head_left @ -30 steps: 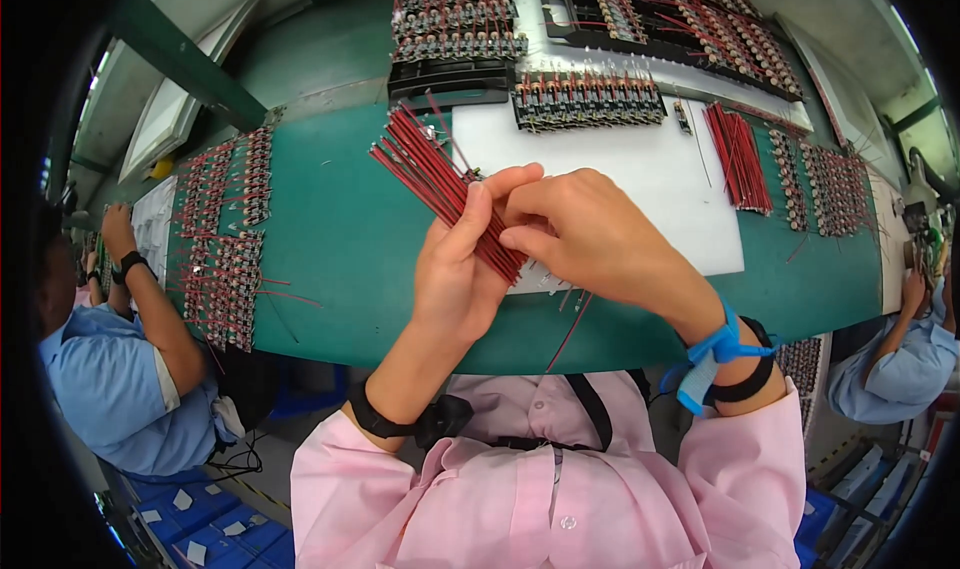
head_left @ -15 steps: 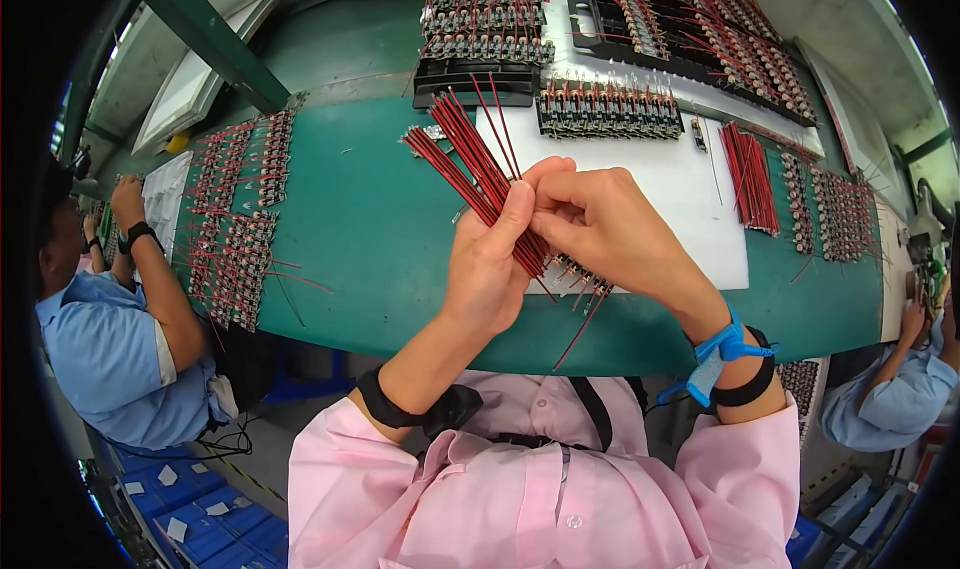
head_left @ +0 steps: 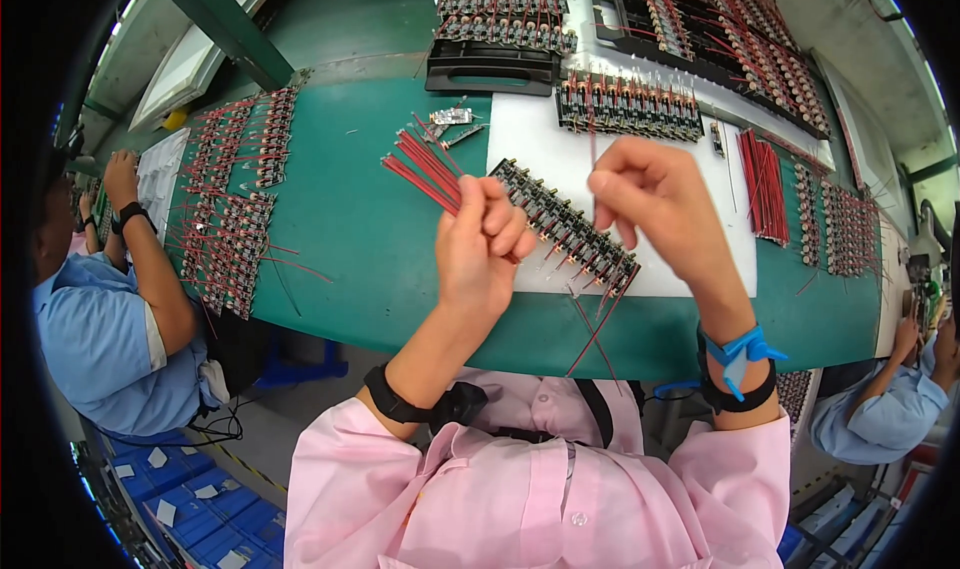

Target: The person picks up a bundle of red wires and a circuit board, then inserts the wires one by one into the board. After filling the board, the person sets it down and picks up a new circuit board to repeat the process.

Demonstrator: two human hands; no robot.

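My left hand (head_left: 478, 244) is closed around a bundle of red wires (head_left: 425, 169), whose far ends fan out to the upper left. My right hand (head_left: 655, 204) pinches what looks like one thin red wire (head_left: 592, 144), held roughly upright. Between and below both hands lies a slanted row of small circuit boards (head_left: 565, 227) on a white foam sheet (head_left: 525, 129). Two red wires (head_left: 596, 337) cross at its near end and reach over the green bench.
Another board row (head_left: 630, 106) and a second red wire bundle (head_left: 763, 189) lie farther off. Wired boards stand on black trays (head_left: 490, 74) behind. More wired boards (head_left: 225, 249) lie at left. Co-workers in blue sit left (head_left: 115, 319) and right (head_left: 880, 404).
My hands have moved apart: the right went rightward with a wire, the left stayed closed on the bundle. The board row beneath now shows.
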